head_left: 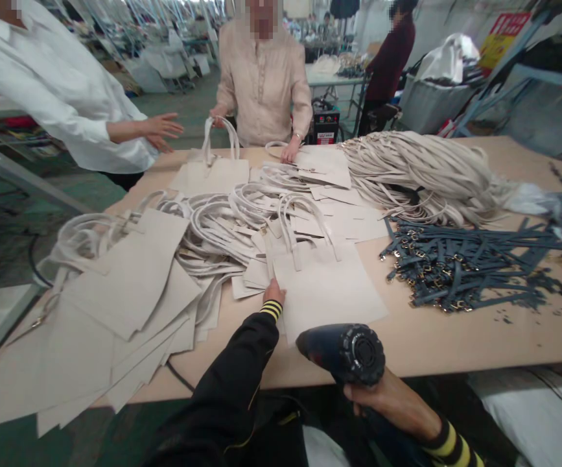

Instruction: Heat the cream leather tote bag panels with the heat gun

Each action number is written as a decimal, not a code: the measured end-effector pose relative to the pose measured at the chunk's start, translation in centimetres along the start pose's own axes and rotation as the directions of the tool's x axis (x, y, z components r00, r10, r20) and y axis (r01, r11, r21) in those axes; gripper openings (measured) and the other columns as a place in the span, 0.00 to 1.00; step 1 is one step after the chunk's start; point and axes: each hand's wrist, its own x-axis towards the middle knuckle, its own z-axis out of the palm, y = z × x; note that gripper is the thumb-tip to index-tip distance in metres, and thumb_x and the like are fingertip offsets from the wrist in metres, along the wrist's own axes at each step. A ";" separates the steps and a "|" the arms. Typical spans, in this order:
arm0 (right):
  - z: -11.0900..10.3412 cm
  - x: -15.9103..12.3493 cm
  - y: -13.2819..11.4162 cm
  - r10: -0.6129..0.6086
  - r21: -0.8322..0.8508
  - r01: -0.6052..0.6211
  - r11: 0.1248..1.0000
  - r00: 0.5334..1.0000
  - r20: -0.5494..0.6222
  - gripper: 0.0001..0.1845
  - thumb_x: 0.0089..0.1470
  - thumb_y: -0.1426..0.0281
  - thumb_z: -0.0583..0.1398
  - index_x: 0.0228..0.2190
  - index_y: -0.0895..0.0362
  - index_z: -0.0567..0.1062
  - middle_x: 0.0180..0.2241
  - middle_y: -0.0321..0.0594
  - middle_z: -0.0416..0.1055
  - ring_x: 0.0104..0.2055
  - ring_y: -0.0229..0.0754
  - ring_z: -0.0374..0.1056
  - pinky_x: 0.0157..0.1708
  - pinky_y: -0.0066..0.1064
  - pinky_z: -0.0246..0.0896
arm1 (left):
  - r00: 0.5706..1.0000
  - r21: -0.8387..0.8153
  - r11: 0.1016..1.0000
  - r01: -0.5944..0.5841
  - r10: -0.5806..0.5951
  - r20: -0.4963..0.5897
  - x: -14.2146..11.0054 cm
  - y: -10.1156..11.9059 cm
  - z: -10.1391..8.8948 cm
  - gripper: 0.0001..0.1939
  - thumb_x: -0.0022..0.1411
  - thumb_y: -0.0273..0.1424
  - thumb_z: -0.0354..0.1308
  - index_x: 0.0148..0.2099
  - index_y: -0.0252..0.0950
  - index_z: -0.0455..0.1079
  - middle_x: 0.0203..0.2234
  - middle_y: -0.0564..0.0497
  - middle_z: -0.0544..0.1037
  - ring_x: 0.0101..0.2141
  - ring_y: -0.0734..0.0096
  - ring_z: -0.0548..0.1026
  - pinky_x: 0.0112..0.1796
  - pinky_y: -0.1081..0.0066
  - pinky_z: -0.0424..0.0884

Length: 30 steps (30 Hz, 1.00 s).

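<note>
Right hand (382, 397) grips a dark pistol-shaped blower (336, 353) at the near edge of the bench (436, 344). Left hand (273, 293) holds a beige bag (329, 288) by its left side.

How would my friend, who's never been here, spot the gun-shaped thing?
Find the big tan table, then the middle of its near edge. There the right hand holds a dark, gun-shaped tool, its nose by the near edge of a beige panel. Unlike that flat panel and the thin blue straps, it is chunky, with a ridged, round black end.
</note>
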 end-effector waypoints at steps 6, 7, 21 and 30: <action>-6.2 -3.7 1.1 0.065 -0.034 -0.080 0.996 0.942 -0.330 0.16 0.50 0.60 0.55 0.23 0.61 0.71 0.22 0.40 0.70 0.27 0.41 0.65 0.30 0.32 0.58 | 0.983 -0.155 0.988 0.011 -0.039 -0.180 1.4 -2.8 -2.7 0.04 0.52 0.27 0.48 0.25 0.36 0.59 0.20 0.54 0.67 0.27 0.72 0.67 0.31 0.74 0.63; -7.1 -4.3 1.3 0.075 -0.013 -0.086 0.996 0.926 -0.369 0.16 0.50 0.60 0.55 0.24 0.61 0.71 0.22 0.40 0.70 0.27 0.41 0.65 0.30 0.32 0.58 | 0.977 -0.184 0.983 0.020 -0.058 -0.207 1.6 -3.4 -3.1 0.04 0.51 0.27 0.47 0.25 0.36 0.58 0.19 0.54 0.66 0.26 0.72 0.66 0.31 0.73 0.63; -9.8 -1.6 1.7 0.100 0.217 0.068 0.974 0.729 -0.677 0.15 0.42 0.60 0.61 0.25 0.60 0.69 0.19 0.36 0.69 0.21 0.40 0.65 0.22 0.30 0.62 | 0.955 -0.317 0.936 0.153 -0.223 -0.196 2.3 -4.5 -3.3 0.08 0.46 0.29 0.51 0.20 0.37 0.55 0.14 0.56 0.62 0.24 0.70 0.66 0.29 0.71 0.64; -13.6 9.4 -4.2 -0.167 0.207 0.416 0.886 0.701 -0.693 0.13 0.42 0.64 0.63 0.24 0.62 0.70 0.19 0.37 0.68 0.19 0.37 0.65 0.20 0.27 0.62 | 0.979 -0.309 0.949 0.064 -0.119 -0.163 1.4 -1.2 -1.8 0.14 0.50 0.30 0.50 0.15 0.38 0.54 0.10 0.54 0.59 0.20 0.66 0.66 0.26 0.67 0.64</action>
